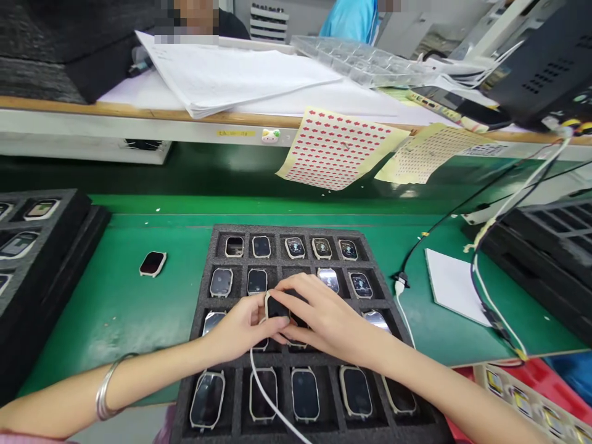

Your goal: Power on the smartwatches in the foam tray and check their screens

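Observation:
Both hands meet over the middle of a black foam tray whose pockets hold several smartwatch bodies. My left hand pinches a black watch body by its pale edge. My right hand curls over the same watch body from the right, its fingers closed on it. A white cable runs from under the hands toward me across the tray. I wear a silver bangle on the left wrist.
A loose watch body lies on the green mat left of the tray. More black trays stand at the left and right. Sticker sheets hang from the shelf. Cables and a white card lie at right. Two people sit behind the shelf.

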The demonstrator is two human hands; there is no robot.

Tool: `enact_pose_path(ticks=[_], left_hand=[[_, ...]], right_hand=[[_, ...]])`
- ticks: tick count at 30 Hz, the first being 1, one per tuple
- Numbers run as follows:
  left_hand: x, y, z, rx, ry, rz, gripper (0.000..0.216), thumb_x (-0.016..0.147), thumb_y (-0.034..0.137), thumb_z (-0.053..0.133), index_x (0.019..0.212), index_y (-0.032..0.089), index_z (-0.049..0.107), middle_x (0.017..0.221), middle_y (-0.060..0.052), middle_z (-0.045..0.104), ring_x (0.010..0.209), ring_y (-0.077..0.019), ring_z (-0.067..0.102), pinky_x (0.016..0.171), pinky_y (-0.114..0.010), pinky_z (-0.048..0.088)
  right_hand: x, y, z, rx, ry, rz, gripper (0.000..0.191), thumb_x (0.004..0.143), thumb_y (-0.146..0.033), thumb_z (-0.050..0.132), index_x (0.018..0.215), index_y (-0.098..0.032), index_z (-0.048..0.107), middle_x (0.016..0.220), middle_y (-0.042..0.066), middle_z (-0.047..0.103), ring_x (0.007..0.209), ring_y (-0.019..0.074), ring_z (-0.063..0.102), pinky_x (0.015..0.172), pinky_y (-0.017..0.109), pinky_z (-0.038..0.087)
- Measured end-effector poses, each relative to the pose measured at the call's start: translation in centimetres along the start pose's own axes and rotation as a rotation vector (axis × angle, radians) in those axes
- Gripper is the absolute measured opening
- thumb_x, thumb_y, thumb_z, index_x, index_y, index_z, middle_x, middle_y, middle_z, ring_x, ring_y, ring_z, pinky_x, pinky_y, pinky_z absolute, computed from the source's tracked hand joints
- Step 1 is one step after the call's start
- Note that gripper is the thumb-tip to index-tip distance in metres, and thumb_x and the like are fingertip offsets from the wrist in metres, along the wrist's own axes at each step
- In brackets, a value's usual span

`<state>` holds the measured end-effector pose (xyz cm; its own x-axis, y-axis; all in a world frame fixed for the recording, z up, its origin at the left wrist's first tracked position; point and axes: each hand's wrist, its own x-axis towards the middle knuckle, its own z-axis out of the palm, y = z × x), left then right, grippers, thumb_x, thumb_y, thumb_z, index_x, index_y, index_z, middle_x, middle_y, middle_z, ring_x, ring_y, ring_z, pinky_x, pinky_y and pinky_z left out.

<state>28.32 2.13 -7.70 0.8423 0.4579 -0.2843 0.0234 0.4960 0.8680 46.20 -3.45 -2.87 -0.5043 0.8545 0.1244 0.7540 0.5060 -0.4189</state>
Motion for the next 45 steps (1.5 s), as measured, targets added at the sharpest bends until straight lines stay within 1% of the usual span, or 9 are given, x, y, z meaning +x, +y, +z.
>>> enact_pose_path(ticks=[3, 5, 7, 12, 21, 28, 34, 41, 45], left_hand=[[0.0, -0.3, 0.0, 0.046, -0.006, -0.003, 0.032, 0.083, 0.038, 0.063, 0.098, 0.011, 0.053, 0.065, 0.0, 0.064, 0.052, -0.0126, 0.063, 0.05, -0.023, 0.054], [0.0, -0.4, -0.1, 0.078, -0.007, -0.019, 0.031, 0.085, 0.039, 0.06, 0.098, 0.012, 0.052, 0.053, 0.003, 0.059, 0.037, -0.0097, 0.055, 0.036, -0.016, 0.045], [-0.1, -0.5, -0.2, 0.103, 0.002, -0.028, 0.03, 0.086, 0.04, 0.059, 0.097, 0.013, 0.051, 0.046, 0.006, 0.055, 0.03, -0.0078, 0.049, 0.03, -0.013, 0.038], [-0.2, -0.2, -0.2, 0.14, 0.005, -0.045, 0.034, 0.085, 0.041, 0.06, 0.101, 0.013, 0.051, 0.043, 0.008, 0.052, 0.028, -0.0059, 0.044, 0.029, -0.012, 0.037], [-0.2, -0.1, -0.6, 0.11, -0.036, -0.06, 0.031, 0.086, 0.04, 0.059, 0.099, 0.013, 0.051, 0.042, 0.008, 0.051, 0.026, -0.0064, 0.043, 0.028, -0.011, 0.032], [-0.2, -0.2, -0.5, 0.125, -0.042, -0.055, 0.031, 0.086, 0.042, 0.059, 0.096, 0.014, 0.051, 0.042, 0.007, 0.052, 0.026, -0.0068, 0.043, 0.027, -0.012, 0.03], [-0.2, -0.4, -0.5, 0.15, -0.046, -0.068, 0.027, 0.087, 0.041, 0.057, 0.09, 0.015, 0.049, 0.04, 0.008, 0.051, 0.025, -0.0056, 0.041, 0.027, -0.011, 0.027], [-0.1, -0.5, -0.5, 0.161, -0.041, -0.061, 0.033, 0.087, 0.042, 0.057, 0.1, 0.013, 0.05, 0.04, 0.009, 0.05, 0.025, -0.0061, 0.04, 0.027, -0.012, 0.029], [-0.1, -0.6, -0.4, 0.171, -0.038, -0.06, 0.032, 0.086, 0.043, 0.057, 0.099, 0.014, 0.05, 0.041, 0.009, 0.048, 0.025, -0.006, 0.039, 0.027, -0.012, 0.028]], right_hand=[[-0.3, 0.2, 0.3, 0.014, 0.014, -0.007, 0.029, 0.095, -0.023, 0.051, 0.121, -0.01, 0.053, 0.113, 0.015, 0.055, 0.103, 0.0259, 0.051, 0.088, 0.042, 0.047], [-0.5, 0.4, 0.5, 0.047, 0.021, -0.008, 0.032, 0.095, -0.024, 0.051, 0.124, -0.01, 0.05, 0.117, 0.015, 0.054, 0.106, 0.0259, 0.051, 0.09, 0.042, 0.047], [-0.7, 0.5, 0.7, 0.078, 0.033, -0.009, 0.033, 0.095, -0.023, 0.052, 0.126, -0.011, 0.048, 0.118, 0.015, 0.054, 0.107, 0.0261, 0.051, 0.09, 0.042, 0.048], [-1.0, 0.4, 1.5, 0.141, 0.096, -0.004, 0.036, 0.093, -0.021, 0.053, 0.127, -0.011, 0.047, 0.116, 0.016, 0.054, 0.106, 0.0263, 0.053, 0.088, 0.041, 0.05], [-1.1, 0.4, 2.2, 0.455, 0.137, 0.09, 0.046, 0.088, -0.016, 0.062, 0.132, -0.017, 0.045, 0.113, 0.01, 0.051, 0.103, 0.0194, 0.053, 0.088, 0.033, 0.048], [-1.1, 0.7, 2.4, 0.434, 0.143, 0.096, 0.057, 0.082, -0.019, 0.07, 0.134, -0.016, 0.044, 0.112, 0.011, 0.05, 0.101, 0.0215, 0.053, 0.086, 0.036, 0.049], [-1.0, 0.6, 2.4, 0.388, 0.168, 0.107, 0.047, 0.083, -0.019, 0.067, 0.127, -0.015, 0.05, 0.107, 0.01, 0.053, 0.097, 0.0215, 0.055, 0.083, 0.035, 0.051], [-1.1, 0.6, 2.6, 0.379, 0.186, 0.099, 0.044, 0.086, -0.022, 0.065, 0.126, -0.016, 0.049, 0.107, 0.011, 0.054, 0.097, 0.0213, 0.056, 0.083, 0.036, 0.052], [-1.2, 0.6, 2.7, 0.367, 0.192, 0.101, 0.045, 0.086, -0.022, 0.066, 0.126, -0.017, 0.049, 0.109, 0.011, 0.054, 0.098, 0.022, 0.056, 0.084, 0.037, 0.051]])
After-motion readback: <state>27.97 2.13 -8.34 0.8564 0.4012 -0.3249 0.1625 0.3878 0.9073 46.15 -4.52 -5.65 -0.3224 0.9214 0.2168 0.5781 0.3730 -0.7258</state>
